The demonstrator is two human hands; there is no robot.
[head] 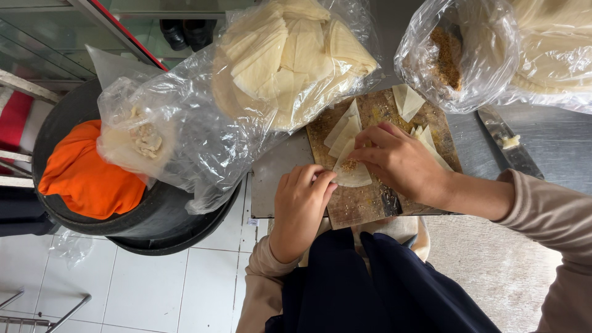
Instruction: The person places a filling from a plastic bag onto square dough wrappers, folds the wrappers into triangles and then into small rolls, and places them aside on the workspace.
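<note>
Pastry wedge (353,174) with a small heap of brown crumb filling (348,164) lies on the wooden cutting board (364,206), near the board's left edge. The left hand (300,206) comes over that left edge and pinches the rim of the wedge between thumb and fingertips. The right hand (398,161) rests above the middle of the board, its fingers pressed together on the top of the same wedge. More cut wedges (343,129) lie just behind it, toward the far edge of the board, and two others (408,100) are at the far right corner. A knife (509,143) lies on the steel counter (555,132), to the right of the board and apart from it. A plastic bag of pastry sheets (290,58) touches the far left corner of the board. Bare wood stays open only along the near edge of the board.
</note>
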